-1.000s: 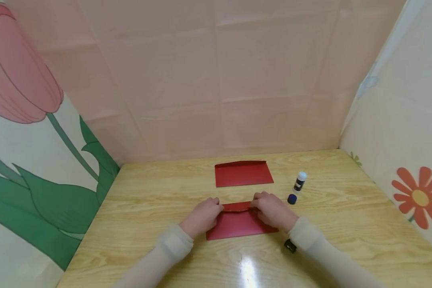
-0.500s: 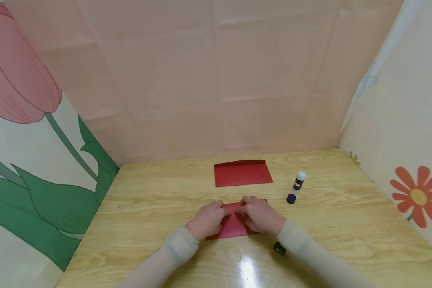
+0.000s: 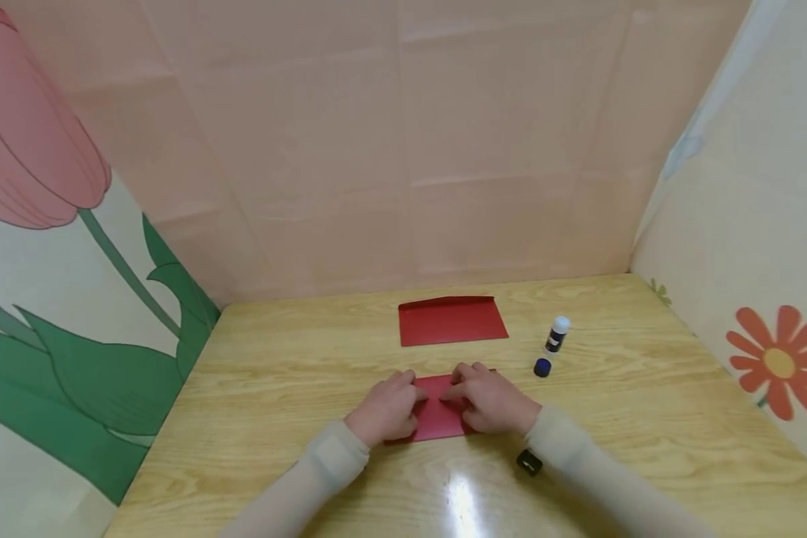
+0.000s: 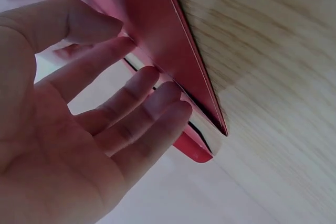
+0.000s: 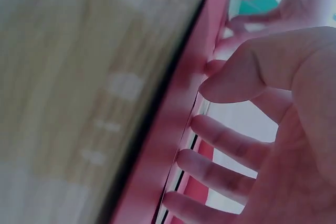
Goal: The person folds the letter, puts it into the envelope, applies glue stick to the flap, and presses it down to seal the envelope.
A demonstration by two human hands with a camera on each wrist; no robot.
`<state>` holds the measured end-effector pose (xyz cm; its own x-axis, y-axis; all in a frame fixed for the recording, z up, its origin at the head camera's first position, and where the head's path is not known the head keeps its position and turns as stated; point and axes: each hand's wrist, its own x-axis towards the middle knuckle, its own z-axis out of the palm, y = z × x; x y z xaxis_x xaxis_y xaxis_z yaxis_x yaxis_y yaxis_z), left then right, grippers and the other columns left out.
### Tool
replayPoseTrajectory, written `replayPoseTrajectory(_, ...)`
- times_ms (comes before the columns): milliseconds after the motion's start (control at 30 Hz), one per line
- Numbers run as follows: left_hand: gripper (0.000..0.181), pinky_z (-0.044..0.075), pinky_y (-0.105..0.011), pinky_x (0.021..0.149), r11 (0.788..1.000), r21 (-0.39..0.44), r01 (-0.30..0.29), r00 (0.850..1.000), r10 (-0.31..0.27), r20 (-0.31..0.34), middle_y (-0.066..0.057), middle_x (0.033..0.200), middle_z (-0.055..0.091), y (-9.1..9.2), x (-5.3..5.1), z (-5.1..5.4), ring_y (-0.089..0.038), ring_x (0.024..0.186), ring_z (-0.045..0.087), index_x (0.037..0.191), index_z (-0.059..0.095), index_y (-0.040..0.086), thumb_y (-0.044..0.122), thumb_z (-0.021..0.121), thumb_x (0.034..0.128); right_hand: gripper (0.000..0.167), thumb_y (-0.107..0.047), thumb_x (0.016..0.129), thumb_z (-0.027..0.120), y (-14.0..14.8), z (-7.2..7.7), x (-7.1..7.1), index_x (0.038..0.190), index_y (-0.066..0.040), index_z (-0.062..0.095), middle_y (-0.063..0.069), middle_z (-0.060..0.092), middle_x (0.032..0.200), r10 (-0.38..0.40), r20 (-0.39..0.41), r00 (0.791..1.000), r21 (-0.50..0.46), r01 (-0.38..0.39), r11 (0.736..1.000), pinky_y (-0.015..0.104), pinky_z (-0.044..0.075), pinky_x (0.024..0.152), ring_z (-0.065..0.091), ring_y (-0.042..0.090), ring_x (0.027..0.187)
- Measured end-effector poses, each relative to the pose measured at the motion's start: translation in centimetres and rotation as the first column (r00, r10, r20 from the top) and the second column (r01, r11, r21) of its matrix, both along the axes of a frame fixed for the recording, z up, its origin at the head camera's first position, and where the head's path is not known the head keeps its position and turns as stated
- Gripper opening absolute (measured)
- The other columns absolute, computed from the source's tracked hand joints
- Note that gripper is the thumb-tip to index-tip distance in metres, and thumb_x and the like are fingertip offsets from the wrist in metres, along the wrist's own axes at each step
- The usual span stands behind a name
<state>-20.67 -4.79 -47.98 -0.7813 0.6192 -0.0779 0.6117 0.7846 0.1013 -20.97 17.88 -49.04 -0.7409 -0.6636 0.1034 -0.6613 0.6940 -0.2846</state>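
A red paper envelope [image 3: 438, 418] lies flat on the table, its far part folded over toward the person. My left hand [image 3: 385, 407] presses on its left half, with fingers extended and fingertips touching the paper [image 4: 152, 30]. On the right half, my right hand [image 3: 494, 401] presses the same way, its fingers spread along the fold in the right wrist view. The two index fingers are close together near the envelope's middle. Neither hand grips anything. Both outer ends of the envelope are partly hidden by the hands.
A second red envelope [image 3: 453, 321] lies behind, its far flap standing slightly raised. To the right, a glue stick [image 3: 557, 335] stands uncapped-looking near a dark blue cap [image 3: 542, 368]. A small black device [image 3: 529, 462] hangs under my right wrist. Walls border the wooden table [image 3: 296, 359].
A second ago both hands pinched the raised flap at its sides. The flap came down onto the envelope, and the hands slid inward to press on it. The second envelope stayed put.
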Motion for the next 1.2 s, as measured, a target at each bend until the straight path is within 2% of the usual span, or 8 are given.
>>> replayPoseTrajectory(133,0.033,0.044,-0.024,0.069,1.0,-0.002,-0.008,1.0,0.008,0.017,0.001,0.093,0.05,-0.2,-0.1,0.0,-0.014,0.08,0.045,0.115,0.075,0.018,0.014,0.073,0.0825,0.045,-0.002,0.077,0.065,-0.5,-0.2,0.2,0.118,-0.019,0.075,0.005,0.059,0.11,0.019,-0.007,1.0,0.004,-0.019,1.0,0.036,0.047,0.073,0.05,0.021,0.093)
replayPoseTrajectory(533,0.052,0.045,-0.024,0.071,1.0,0.013,-0.006,0.999,0.006,0.035,0.0,0.102,0.05,-0.8,0.6,0.5,-0.015,0.087,0.045,0.134,0.066,0.026,0.014,0.071,0.0833,0.029,-0.002,0.084,0.069,1.7,0.1,-0.3,0.11,-0.012,0.077,0.004,0.061,0.104,-0.058,0.009,0.998,-0.003,0.058,0.998,0.036,0.054,0.076,0.056,0.02,0.091)
replayPoseTrajectory(667,0.05,0.044,-0.024,0.07,1.0,-0.001,-0.006,0.999,0.006,0.033,0.001,0.101,0.051,-0.8,0.7,0.4,-0.014,0.087,0.045,0.132,0.067,0.026,0.014,0.07,0.0843,0.02,-0.006,0.085,0.072,1.9,0.2,-0.9,0.103,-0.01,0.078,0.002,0.062,0.098,-0.118,0.036,0.992,-0.009,0.119,0.993,0.035,0.053,0.074,0.056,0.017,0.086)
replayPoseTrajectory(800,0.047,0.044,-0.024,0.069,1.0,0.003,-0.024,0.998,0.024,0.058,0.002,0.1,0.051,-0.7,0.4,0.5,-0.013,0.086,0.045,0.13,0.068,0.025,0.016,0.071,0.0849,0.008,-0.018,0.088,0.076,1.2,0.3,-1.9,0.085,-0.012,0.077,-0.003,0.058,0.08,-0.189,0.074,0.979,-0.053,0.193,0.98,0.03,0.047,0.066,0.05,0.013,0.072)
replayPoseTrajectory(900,0.049,0.044,-0.025,0.069,0.999,0.008,-0.046,0.996,0.045,0.077,0.0,0.102,0.051,-0.5,0.2,0.8,-0.015,0.086,0.045,0.132,0.067,0.026,0.02,0.074,0.0841,0.024,-0.029,0.089,0.077,0.0,0.2,-2.8,0.071,-0.015,0.068,-0.005,0.052,0.065,-0.238,0.149,0.96,-0.085,0.252,0.964,0.028,0.04,0.059,0.046,0.012,0.063)
replayPoseTrajectory(967,0.052,0.045,-0.027,0.069,0.998,0.007,-0.061,0.994,0.06,0.088,-0.002,0.107,0.052,-0.2,0.1,0.8,-0.016,0.088,0.046,0.134,0.065,0.028,0.023,0.075,0.0831,0.034,-0.032,0.088,0.078,-0.6,0.0,-3.2,0.065,-0.015,0.061,-0.005,0.047,0.058,-0.275,0.223,0.935,-0.083,0.3,0.95,0.027,0.036,0.057,0.043,0.012,0.059)
replayPoseTrajectory(1067,0.058,0.047,-0.029,0.072,0.997,-0.012,-0.079,0.991,0.079,0.111,-0.004,0.116,0.051,0.2,0.3,0.7,-0.019,0.095,0.047,0.139,0.061,0.031,0.025,0.075,0.0829,0.038,-0.034,0.086,0.08,-1.1,-0.3,-3.7,0.062,-0.014,0.057,-0.005,0.043,0.055,-0.341,0.324,0.883,-0.056,0.377,0.924,0.026,0.033,0.055,0.042,0.012,0.057)
replayPoseTrajectory(1200,0.06,0.047,-0.032,0.076,0.996,-0.012,-0.087,0.987,0.088,0.135,-0.003,0.122,0.05,0.3,0.5,0.6,-0.02,0.105,0.045,0.141,0.058,0.031,0.023,0.072,0.0833,0.039,-0.033,0.082,0.084,-0.8,-0.3,-4.0,0.062,-0.012,0.058,-0.004,0.044,0.057,-0.373,0.372,0.85,-0.044,0.418,0.907,0.026,0.034,0.057,0.043,0.013,0.059)
